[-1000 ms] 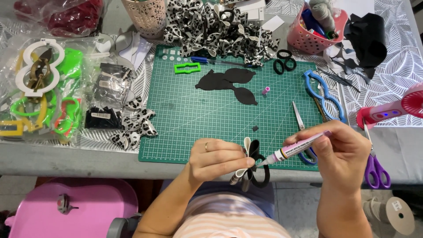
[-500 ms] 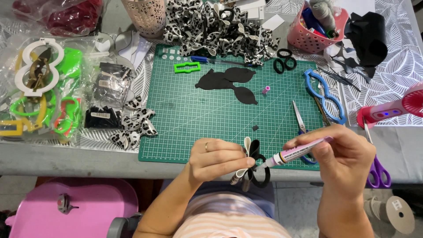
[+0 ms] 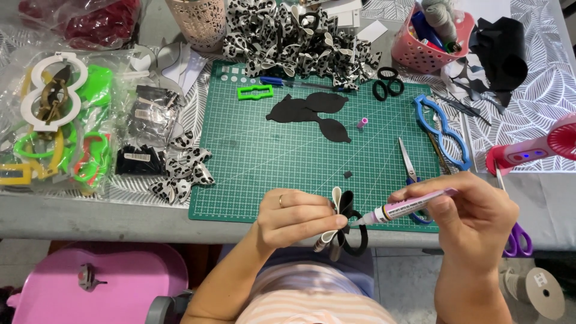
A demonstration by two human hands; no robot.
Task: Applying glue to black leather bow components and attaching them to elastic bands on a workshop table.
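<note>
My left hand (image 3: 298,217) pinches a small bow (image 3: 343,225) made of black and pale folded ribbon loops, held over the near edge of the green cutting mat (image 3: 264,150). My right hand (image 3: 474,216) grips a pink glue tube (image 3: 403,210) like a pen. Its white nozzle tip touches the middle of the bow. A small pink cap (image 3: 362,123) lies on the mat beside black cut-out fabric shapes (image 3: 312,111).
A heap of leopard-print bows (image 3: 300,33) lies at the mat's far edge, and a few more bows (image 3: 183,171) at its left. Plastic templates in bags (image 3: 54,120) fill the left side. Scissors (image 3: 411,171), a blue template (image 3: 441,129), a pink basket (image 3: 429,36) and a pink glue gun (image 3: 534,150) are right.
The hands and bow stay almost still. The glue tube's tip has shifted slightly against the bow's middle.
</note>
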